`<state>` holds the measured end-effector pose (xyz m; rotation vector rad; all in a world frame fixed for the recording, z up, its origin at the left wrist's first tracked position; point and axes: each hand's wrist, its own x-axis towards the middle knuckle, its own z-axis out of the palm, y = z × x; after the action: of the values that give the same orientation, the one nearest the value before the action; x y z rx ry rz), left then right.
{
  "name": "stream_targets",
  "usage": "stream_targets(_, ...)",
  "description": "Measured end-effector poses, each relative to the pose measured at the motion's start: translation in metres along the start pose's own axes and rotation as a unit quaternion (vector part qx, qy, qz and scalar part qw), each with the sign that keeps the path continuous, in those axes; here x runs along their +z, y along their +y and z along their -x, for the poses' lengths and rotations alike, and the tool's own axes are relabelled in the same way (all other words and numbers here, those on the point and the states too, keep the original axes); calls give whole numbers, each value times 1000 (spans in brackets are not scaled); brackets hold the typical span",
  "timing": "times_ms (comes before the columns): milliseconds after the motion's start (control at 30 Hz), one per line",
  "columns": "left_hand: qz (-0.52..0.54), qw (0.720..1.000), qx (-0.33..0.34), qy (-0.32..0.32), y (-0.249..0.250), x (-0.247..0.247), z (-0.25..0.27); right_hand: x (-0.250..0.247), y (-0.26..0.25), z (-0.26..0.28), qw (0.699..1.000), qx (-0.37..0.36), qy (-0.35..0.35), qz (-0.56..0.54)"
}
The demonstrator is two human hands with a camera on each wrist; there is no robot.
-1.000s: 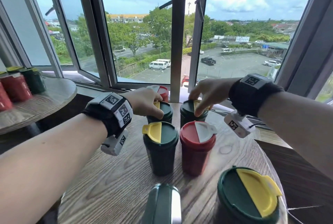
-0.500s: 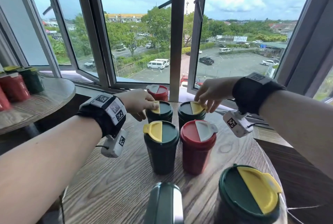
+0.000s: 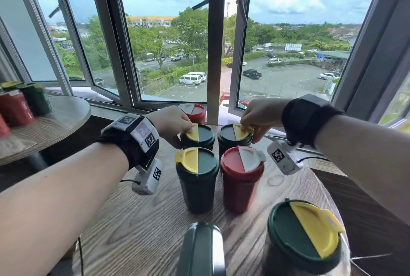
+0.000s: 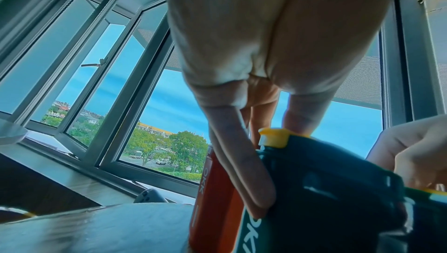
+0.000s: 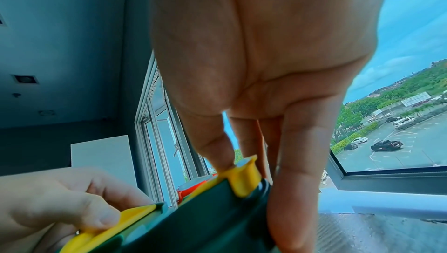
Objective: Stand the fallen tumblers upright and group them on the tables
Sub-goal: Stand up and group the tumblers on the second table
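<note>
Two green tumblers with yellow lid flaps stand side by side at the back of the round wooden table [image 3: 137, 227]. My left hand [image 3: 180, 129] grips the rim of the back left green tumbler [image 3: 200, 139], thumb down its side [image 4: 241, 171]. My right hand [image 3: 251, 130] grips the rim of the back right green tumbler [image 3: 230, 138] at its yellow tab [image 5: 241, 176]. In front of them stand a green tumbler [image 3: 197, 182] and a red one [image 3: 241, 182]. A large green tumbler [image 3: 304, 238] stands near right. Another tumbler [image 3: 202, 251] lies at the bottom edge.
A red tumbler [image 3: 195, 112] stands behind the left hand by the window frame. A second round table [image 3: 55, 125] at the left carries red tumblers [image 3: 13, 109] and a green one [image 3: 36, 98]. The window pane [image 3: 239, 54] behind hangs open. The table's right edge drops to a dark floor.
Both hands have slid from the tops of the two back lids out to their outer rims. The tumblers stand about where they were.
</note>
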<state>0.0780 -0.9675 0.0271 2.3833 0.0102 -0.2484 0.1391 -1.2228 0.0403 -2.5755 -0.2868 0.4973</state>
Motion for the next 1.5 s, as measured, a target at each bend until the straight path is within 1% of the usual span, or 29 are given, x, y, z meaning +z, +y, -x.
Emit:
stream_targets(167,-23,1000,4,2,-1,3,2,3,2,3,999,-3,-8,-33)
stream_targets(233,-33,999,7,2,-1,3,3,5,1,5,999,-2,-9,-34)
stream_targets(333,-20,1000,0,4,-2,4,6,6,-1,7,999,2,-7,-34)
stream_targets(533,-54,998,23,14,-7,6,7,7,-3,11,1000,-6,-11,-23)
stream_targets(667,-68,997,29,-2,-8,6,9,8,-1,11,1000,4,-6,-16)
stream_targets(767,-71,997,11,-17,-9,9,15,7,-1,15,1000,1,-7,4)
stream_targets(867,-118,992,34,7,-9,8,21,0,-2,26,999,-15,-1,32)
stream_targets(933,-166,983,65,40,-11,6,28,-7,-1,37,997,-41,33,56)
stream_targets(1000,-208,970,105,76,-11,4,40,-13,1,56,988,-79,91,102)
stream_targets(1067,-207,961,147,105,-10,4,61,-15,4,80,974,-115,138,138)
stream_targets(1133,-189,956,185,128,-9,7,86,-12,8,108,969,-146,148,130)
stream_targets(1233,-177,943,240,146,-12,17,126,3,17,150,961,-203,136,129)
stream_targets(1300,-157,942,262,140,-14,27,153,16,24,174,960,-226,117,118)
stream_targets(1400,-149,944,272,113,-17,48,190,37,36,200,964,-237,84,83)
stream_targets(1500,-142,950,273,56,-21,72,220,53,48,219,966,-239,71,61)
